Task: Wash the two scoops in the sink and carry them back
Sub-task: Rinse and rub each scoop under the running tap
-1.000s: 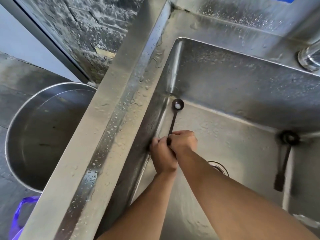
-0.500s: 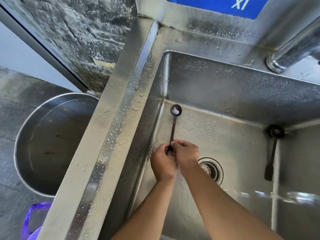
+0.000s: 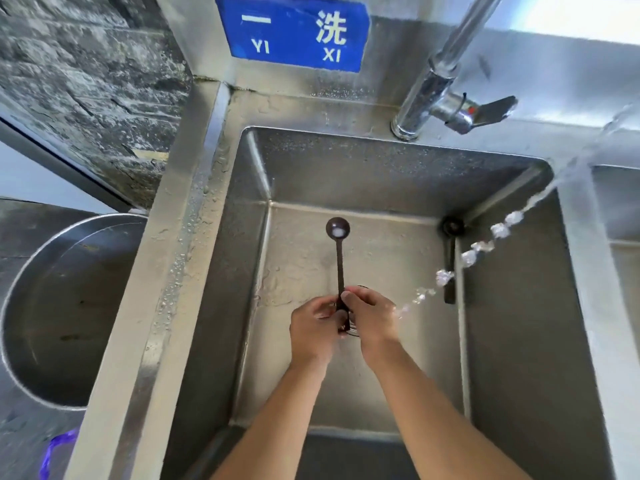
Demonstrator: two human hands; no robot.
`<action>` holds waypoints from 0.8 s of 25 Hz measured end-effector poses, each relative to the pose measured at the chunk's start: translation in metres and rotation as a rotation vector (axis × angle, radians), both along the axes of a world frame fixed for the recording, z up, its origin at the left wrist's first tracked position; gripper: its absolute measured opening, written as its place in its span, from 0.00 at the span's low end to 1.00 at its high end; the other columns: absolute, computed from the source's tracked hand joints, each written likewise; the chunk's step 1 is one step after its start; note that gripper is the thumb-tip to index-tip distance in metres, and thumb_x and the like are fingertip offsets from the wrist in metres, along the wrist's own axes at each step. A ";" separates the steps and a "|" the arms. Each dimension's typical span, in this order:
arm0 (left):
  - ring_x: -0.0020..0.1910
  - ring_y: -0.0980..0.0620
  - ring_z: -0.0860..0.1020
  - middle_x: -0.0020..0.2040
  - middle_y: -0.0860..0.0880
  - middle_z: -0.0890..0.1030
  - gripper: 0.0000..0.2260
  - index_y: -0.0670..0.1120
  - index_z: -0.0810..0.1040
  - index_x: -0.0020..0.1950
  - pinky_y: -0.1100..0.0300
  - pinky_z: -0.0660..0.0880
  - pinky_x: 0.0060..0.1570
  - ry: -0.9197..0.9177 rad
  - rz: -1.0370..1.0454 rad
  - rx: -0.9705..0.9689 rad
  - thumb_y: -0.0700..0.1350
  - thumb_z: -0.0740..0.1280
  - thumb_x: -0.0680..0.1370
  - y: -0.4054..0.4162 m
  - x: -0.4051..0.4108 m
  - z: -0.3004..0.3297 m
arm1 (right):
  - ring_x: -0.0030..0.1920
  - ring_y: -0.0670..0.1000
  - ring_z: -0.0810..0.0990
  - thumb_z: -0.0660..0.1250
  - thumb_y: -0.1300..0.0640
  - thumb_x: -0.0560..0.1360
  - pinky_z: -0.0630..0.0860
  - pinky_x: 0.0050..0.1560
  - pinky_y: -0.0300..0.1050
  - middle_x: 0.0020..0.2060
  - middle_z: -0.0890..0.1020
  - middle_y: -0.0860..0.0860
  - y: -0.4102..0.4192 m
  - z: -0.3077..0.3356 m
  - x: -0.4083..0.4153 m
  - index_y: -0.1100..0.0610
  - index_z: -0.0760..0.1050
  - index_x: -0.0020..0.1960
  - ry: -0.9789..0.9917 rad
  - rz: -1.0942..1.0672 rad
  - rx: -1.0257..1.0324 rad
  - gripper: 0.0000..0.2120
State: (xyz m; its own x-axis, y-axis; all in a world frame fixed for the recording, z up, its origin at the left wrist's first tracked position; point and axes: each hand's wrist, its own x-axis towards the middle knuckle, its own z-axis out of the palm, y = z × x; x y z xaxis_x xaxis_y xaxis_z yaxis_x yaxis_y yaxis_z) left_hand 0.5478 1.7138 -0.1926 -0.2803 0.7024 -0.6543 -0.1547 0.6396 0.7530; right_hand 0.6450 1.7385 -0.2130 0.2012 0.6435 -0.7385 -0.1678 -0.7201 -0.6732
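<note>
Scoop one, a dark brown long-handled scoop (image 3: 339,258) with a small round bowl, is held over the floor of the stainless steel sink (image 3: 381,168). Bowl end points toward the back wall; a white glint sits in the bowl. Left hand (image 3: 313,329) and right hand (image 3: 372,320) are both closed around the lower end of the handle, fingers curled, knuckles nearly touching. The handle end hides between them, above the partly covered drain.

Scoop two, a second dark scoop (image 3: 450,258), leans in the right rear corner of the basin, bowl up at the corner, handle running down along the right wall. Well apart from the hands.

Stream of water (image 3: 485,247) crosses from the upper right and lands at the right hand's wrist side. Chrome tap (image 3: 436,84) with lever stands on the back ledge. Blue sign with white characters (image 3: 294,31) on the wall behind. Large round steel basin (image 3: 52,306) sits on the floor left of the sink.
</note>
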 end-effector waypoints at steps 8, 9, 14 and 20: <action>0.43 0.44 0.86 0.43 0.44 0.88 0.22 0.49 0.87 0.43 0.49 0.84 0.47 -0.317 -0.135 0.016 0.23 0.69 0.68 0.003 0.037 0.028 | 0.37 0.55 0.87 0.62 0.65 0.79 0.80 0.32 0.46 0.38 0.88 0.57 -0.004 0.023 0.067 0.54 0.88 0.41 0.227 0.057 0.125 0.18; 0.44 0.43 0.86 0.44 0.43 0.88 0.22 0.49 0.87 0.44 0.49 0.84 0.47 -0.331 -0.141 0.028 0.22 0.69 0.66 0.002 0.039 0.026 | 0.37 0.56 0.87 0.62 0.64 0.79 0.79 0.33 0.47 0.39 0.88 0.60 -0.003 0.024 0.070 0.55 0.88 0.41 0.252 0.072 0.113 0.17; 0.42 0.44 0.87 0.42 0.42 0.88 0.12 0.50 0.89 0.44 0.54 0.84 0.40 -0.243 -0.166 0.107 0.33 0.74 0.71 -0.001 0.045 0.022 | 0.45 0.63 0.87 0.65 0.63 0.81 0.79 0.49 0.68 0.45 0.87 0.64 -0.012 0.028 0.071 0.61 0.84 0.49 0.258 0.103 0.105 0.09; 0.35 0.57 0.83 0.39 0.49 0.85 0.07 0.59 0.87 0.41 0.61 0.80 0.35 0.166 -0.435 0.161 0.49 0.71 0.75 -0.002 0.039 0.014 | 0.38 0.62 0.84 0.66 0.64 0.80 0.83 0.33 0.52 0.45 0.85 0.69 -0.015 0.042 0.072 0.65 0.82 0.43 0.244 0.059 0.078 0.10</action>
State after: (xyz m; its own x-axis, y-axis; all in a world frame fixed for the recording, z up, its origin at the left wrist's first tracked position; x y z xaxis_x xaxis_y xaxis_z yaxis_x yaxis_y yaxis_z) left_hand 0.5872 1.7113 -0.1787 -0.0297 0.8660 -0.4991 0.2309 0.4918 0.8396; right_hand 0.7174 1.7237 -0.1710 -0.0164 0.7059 -0.7081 -0.2912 -0.6809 -0.6720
